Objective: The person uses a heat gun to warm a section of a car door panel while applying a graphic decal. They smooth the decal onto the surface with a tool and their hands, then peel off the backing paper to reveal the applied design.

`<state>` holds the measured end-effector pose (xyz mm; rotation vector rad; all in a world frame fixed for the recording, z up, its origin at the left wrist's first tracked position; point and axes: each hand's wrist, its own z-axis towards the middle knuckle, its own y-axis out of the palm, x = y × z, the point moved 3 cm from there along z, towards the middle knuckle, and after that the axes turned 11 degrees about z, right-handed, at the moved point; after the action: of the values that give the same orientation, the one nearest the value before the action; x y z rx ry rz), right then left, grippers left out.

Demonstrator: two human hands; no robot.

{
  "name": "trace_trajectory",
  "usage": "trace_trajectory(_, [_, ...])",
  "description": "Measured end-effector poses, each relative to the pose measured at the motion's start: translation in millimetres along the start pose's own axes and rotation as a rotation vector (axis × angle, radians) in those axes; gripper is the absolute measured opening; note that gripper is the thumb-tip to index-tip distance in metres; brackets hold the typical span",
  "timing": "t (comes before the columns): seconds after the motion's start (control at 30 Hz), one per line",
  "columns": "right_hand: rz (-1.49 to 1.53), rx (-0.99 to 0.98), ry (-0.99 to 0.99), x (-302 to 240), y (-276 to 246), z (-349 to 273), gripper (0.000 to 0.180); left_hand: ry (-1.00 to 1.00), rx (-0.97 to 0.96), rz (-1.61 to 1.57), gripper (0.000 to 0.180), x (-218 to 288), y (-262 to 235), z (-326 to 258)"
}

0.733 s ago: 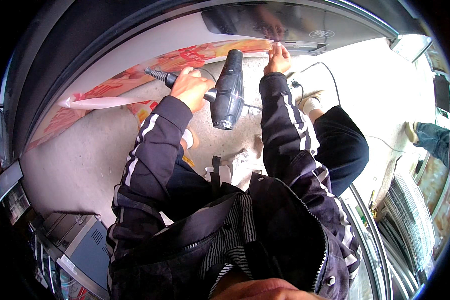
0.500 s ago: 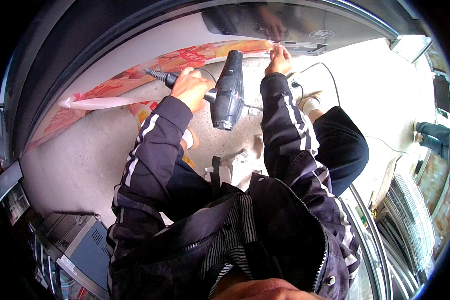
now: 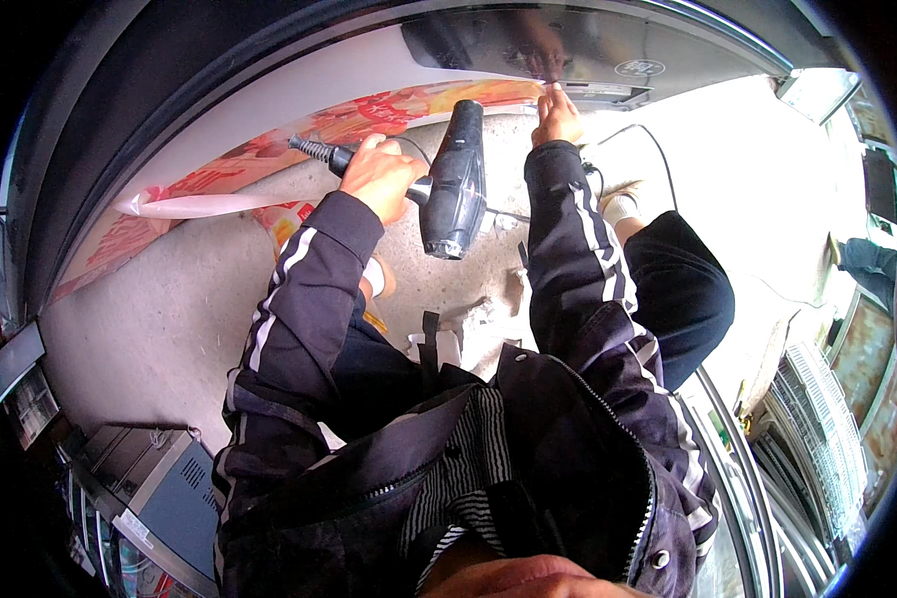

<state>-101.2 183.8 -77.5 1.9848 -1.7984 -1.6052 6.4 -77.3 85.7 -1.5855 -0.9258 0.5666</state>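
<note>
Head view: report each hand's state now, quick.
Left hand: closed, holding the black hair dryer.
Right hand: at the right end of the printed sheet; whether its grip is closed cannot be told.

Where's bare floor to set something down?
Left: floor between the film, left sleeve and grey box. Right: bright floor beyond the black cord, though a thin cable crosses its lower part. Crowded: around the dryer in the left hand, and lower right by the wire racks.
</note>
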Motion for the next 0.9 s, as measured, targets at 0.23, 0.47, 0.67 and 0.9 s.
trace_trajectory(0.23, [-0.012,0.033,0.013,-5,9,-6,0.011,0.012,0.027,-0.006,0.027,0,3,0])
trace_trajectory(0.47, [-0.029,0.084,0.053,0,7,0,0.009,0.007,0.013,0.004,0.029,1,2,-2])
trace_trajectory(0.67, [0.122,0.007,0.193,7,-10,11,0.017,0.008,0.02,0.014,0.032,-2,0,-2])
trace_trajectory(0.9, [0.273,-0.007,0.289,8,-15,18,0.022,0.015,0.018,0.011,0.031,-1,-1,-1])
